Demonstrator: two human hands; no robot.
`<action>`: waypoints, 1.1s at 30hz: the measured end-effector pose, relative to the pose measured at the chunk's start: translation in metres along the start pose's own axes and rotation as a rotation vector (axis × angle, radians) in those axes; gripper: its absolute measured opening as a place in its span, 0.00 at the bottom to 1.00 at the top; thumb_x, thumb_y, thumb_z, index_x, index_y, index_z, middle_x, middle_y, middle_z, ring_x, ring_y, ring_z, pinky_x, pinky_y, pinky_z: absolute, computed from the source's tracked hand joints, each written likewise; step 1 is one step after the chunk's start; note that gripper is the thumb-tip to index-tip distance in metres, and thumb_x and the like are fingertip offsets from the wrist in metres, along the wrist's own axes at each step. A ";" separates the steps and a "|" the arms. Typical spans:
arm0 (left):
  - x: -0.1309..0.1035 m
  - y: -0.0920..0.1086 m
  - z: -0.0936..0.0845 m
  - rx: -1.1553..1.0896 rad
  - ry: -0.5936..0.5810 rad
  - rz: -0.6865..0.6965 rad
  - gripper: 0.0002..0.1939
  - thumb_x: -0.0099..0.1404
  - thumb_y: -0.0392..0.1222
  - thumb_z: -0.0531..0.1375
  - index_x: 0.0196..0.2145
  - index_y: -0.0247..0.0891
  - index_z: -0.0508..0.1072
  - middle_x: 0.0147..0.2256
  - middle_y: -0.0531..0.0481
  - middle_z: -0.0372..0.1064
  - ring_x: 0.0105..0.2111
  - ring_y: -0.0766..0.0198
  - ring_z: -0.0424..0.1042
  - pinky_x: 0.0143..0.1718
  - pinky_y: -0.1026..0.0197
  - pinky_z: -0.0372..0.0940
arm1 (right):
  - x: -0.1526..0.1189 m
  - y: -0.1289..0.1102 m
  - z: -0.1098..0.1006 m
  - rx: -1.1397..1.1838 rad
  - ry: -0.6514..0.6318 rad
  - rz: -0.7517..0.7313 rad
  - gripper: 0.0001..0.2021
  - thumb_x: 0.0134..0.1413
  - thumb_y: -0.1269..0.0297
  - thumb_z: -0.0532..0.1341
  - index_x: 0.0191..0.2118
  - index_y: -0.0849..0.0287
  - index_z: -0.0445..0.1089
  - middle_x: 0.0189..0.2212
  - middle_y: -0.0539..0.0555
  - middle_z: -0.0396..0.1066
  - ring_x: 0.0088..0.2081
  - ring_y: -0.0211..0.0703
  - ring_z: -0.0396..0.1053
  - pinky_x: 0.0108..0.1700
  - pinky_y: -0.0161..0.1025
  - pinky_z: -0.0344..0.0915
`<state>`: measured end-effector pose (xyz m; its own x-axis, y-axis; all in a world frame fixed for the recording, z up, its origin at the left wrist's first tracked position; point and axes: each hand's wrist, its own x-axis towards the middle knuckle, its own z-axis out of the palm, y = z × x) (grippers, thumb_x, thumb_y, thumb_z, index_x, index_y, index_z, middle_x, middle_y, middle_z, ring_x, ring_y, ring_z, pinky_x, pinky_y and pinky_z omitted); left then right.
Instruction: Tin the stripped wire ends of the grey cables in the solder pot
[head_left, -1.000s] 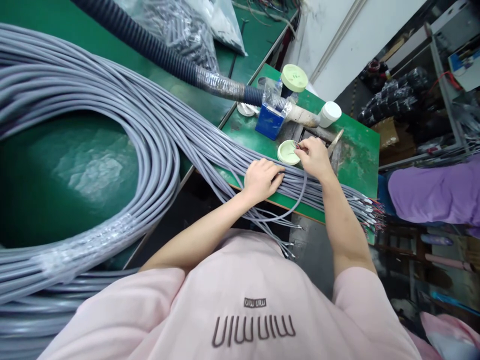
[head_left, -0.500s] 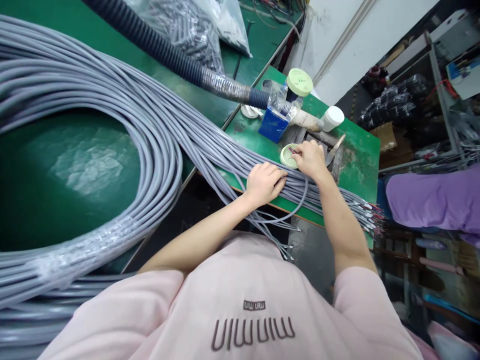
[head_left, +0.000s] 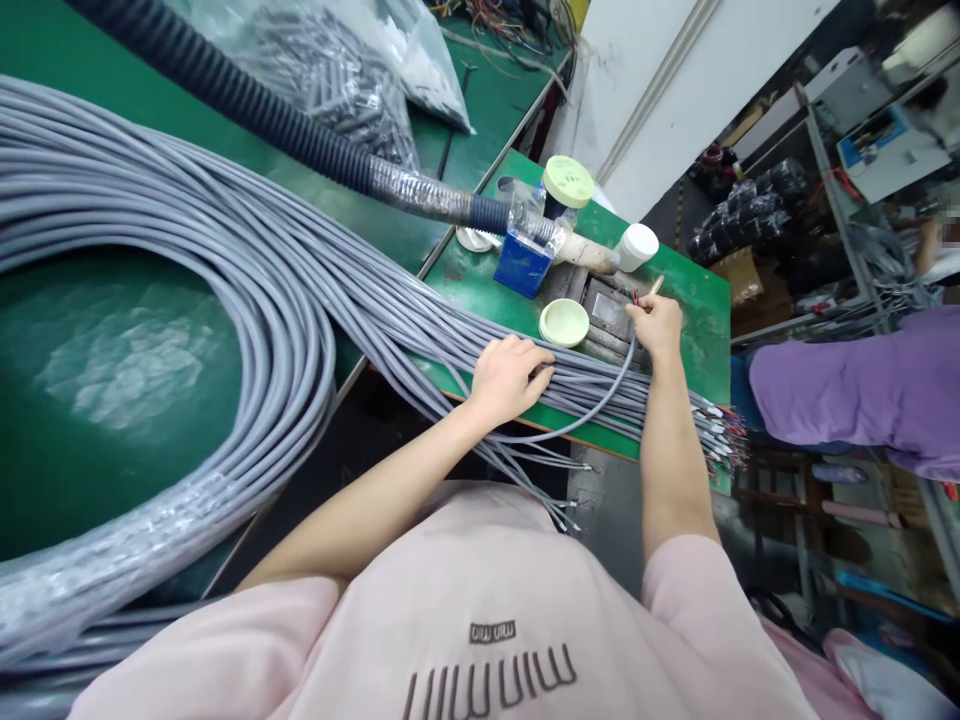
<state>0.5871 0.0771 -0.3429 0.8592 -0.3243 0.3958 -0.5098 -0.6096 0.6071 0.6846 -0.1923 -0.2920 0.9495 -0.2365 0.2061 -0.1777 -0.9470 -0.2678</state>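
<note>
My right hand (head_left: pixel 658 326) pinches the end of one grey cable (head_left: pixel 616 386), whose thin red and dark wires show at the fingertips. That cable bends down and left in a loop. Beside the hand is a small metal basin (head_left: pixel 609 311) with a flat silvery surface. My left hand (head_left: pixel 511 376) lies on the bundle of grey cables (head_left: pixel 420 300), fingers stretched over it and thumb apart. Just beyond the left hand stands a small open pale-green tub (head_left: pixel 565 322). A light wooden stick (head_left: pixel 657 285) shows partly behind my right hand.
A ribbed black hose (head_left: pixel 300 130) ends in a pale nozzle (head_left: pixel 589 252) by the basin. Near it are a blue box (head_left: pixel 521 264), a white tub (head_left: pixel 637 246) and a green-lidded container (head_left: pixel 568 182). A person in purple (head_left: pixel 832 390) is at the right.
My right hand has moved right with the cable end, from over the pale-green tub to beside the metal basin. My left hand stays on the bundle, its thumb now further apart.
</note>
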 end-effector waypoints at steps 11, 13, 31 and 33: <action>-0.002 0.001 0.001 0.027 0.006 0.012 0.13 0.68 0.47 0.54 0.40 0.41 0.76 0.33 0.47 0.73 0.37 0.57 0.66 0.38 0.55 0.53 | 0.005 0.006 0.022 -0.100 -0.076 0.058 0.09 0.49 0.60 0.60 0.26 0.59 0.72 0.28 0.56 0.72 0.32 0.46 0.65 0.36 0.40 0.55; -0.002 0.001 0.002 0.030 0.013 0.017 0.13 0.68 0.47 0.54 0.40 0.41 0.76 0.33 0.47 0.73 0.37 0.57 0.65 0.38 0.55 0.53 | 0.005 0.005 0.024 -0.106 -0.085 0.055 0.09 0.49 0.60 0.60 0.25 0.59 0.71 0.28 0.56 0.72 0.33 0.46 0.65 0.36 0.39 0.55; 0.002 0.051 0.002 -0.647 -0.102 -0.138 0.18 0.60 0.53 0.64 0.40 0.36 0.76 0.30 0.50 0.72 0.28 0.65 0.66 0.31 0.62 0.59 | -0.094 -0.076 -0.061 0.626 -0.193 -0.217 0.09 0.46 0.64 0.66 0.36 0.60 0.72 0.22 0.45 0.65 0.22 0.33 0.61 0.27 0.32 0.57; 0.000 0.060 0.004 -0.802 -0.132 -0.222 0.18 0.60 0.54 0.63 0.31 0.34 0.77 0.23 0.52 0.68 0.24 0.68 0.63 0.28 0.63 0.57 | -0.115 -0.090 -0.068 0.677 -0.230 -0.238 0.12 0.47 0.62 0.67 0.38 0.59 0.71 0.23 0.45 0.67 0.23 0.33 0.62 0.28 0.32 0.60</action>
<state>0.5570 0.0374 -0.3089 0.9159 -0.3700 0.1558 -0.1624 0.0136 0.9866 0.5738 -0.0951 -0.2274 0.9857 0.0793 0.1484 0.1658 -0.6086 -0.7760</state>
